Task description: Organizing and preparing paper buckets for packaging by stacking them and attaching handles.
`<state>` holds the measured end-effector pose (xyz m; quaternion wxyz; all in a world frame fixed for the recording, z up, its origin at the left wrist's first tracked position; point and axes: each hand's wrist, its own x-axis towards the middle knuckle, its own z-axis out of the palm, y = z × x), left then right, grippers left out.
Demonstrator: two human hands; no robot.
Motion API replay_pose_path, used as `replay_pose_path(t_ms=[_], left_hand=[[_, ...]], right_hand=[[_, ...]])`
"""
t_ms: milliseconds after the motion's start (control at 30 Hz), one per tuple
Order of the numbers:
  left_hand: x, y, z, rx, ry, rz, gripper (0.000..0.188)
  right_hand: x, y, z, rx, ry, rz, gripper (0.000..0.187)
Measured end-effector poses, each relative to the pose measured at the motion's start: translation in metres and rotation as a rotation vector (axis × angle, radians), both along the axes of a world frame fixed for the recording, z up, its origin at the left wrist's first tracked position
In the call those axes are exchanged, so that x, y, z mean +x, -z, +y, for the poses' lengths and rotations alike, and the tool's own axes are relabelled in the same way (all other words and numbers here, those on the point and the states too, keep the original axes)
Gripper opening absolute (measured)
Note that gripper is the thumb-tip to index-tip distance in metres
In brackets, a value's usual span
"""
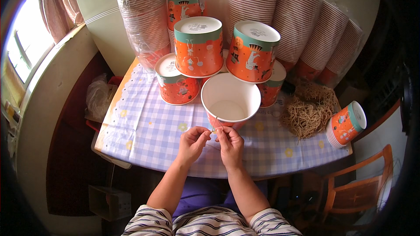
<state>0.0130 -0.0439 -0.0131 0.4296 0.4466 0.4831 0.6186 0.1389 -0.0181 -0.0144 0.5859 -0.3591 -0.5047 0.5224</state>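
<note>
An upright paper bucket (232, 98) with a white inside and an orange outside stands near the middle of the table. Just at its near side, my left hand (194, 142) and my right hand (230, 144) face each other with fingertips close together. Both pinch a thin tan cord (215, 123), which runs up in a narrow loop to the bucket's near wall. The exact ends of the cord between my fingers are too small to make out. To the right lies a tangled heap of tan cords (306, 111).
Upside-down orange buckets (199, 48) are piled behind the open one. Tall plastic-wrapped bucket stacks (253, 6) line the wall. A small tilted stack of cups (345, 124) sits at the right table edge. A wooden chair (358, 196) stands at lower right. A checked cloth (148, 135) covers the table.
</note>
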Motion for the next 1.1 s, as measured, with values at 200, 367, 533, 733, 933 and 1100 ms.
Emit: replay_pose_path(t_ms=[200, 367, 533, 733, 933, 1100], left_hand=[[0.002, 0.001, 0.0, 0.059, 0.014, -0.009, 0.012], [0.001, 0.0, -0.002, 0.065, 0.092, -0.043, 0.011], [0.0, -0.002, -0.003, 0.061, 0.129, -0.028, 0.01], [0.002, -0.003, -0.003, 0.078, 0.121, -0.015, 0.009], [-0.004, -0.002, -0.006, 0.0, 0.108, -0.07, 0.012], [-0.009, 0.007, -0.019, -0.05, 0.138, -0.028, 0.012]], right_hand=[[0.0, -0.004, -0.001, 0.02, 0.015, -0.034, 0.017], [0.0, -0.004, -0.002, 0.012, 0.051, -0.064, 0.019], [-0.002, -0.008, -0.004, -0.003, 0.068, -0.048, 0.021], [-0.002, -0.006, -0.003, -0.018, 0.073, -0.051, 0.021], [-0.001, -0.002, -0.002, -0.096, -0.028, 0.133, 0.017], [0.001, -0.003, -0.003, -0.129, -0.212, 0.126, 0.014]])
